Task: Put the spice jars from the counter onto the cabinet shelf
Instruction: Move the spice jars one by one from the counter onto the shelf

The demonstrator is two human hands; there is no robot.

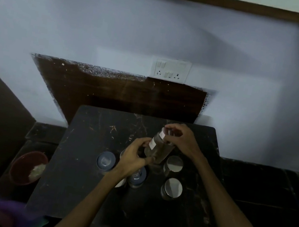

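Holding a clear spice jar [159, 146] tilted above the dark tabletop [81, 161], the left hand [135, 155] curls round its lower body while the right hand [182, 138] grips its lid end. Its contents are too dim to identify. Below, two silver-lidded jars [174, 164] and two blue-lidded jars [106, 160] stand, one partly hidden behind the left wrist.

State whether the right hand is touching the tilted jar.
Touching: the head view shows the right hand gripping the lid end of the tilted jar.
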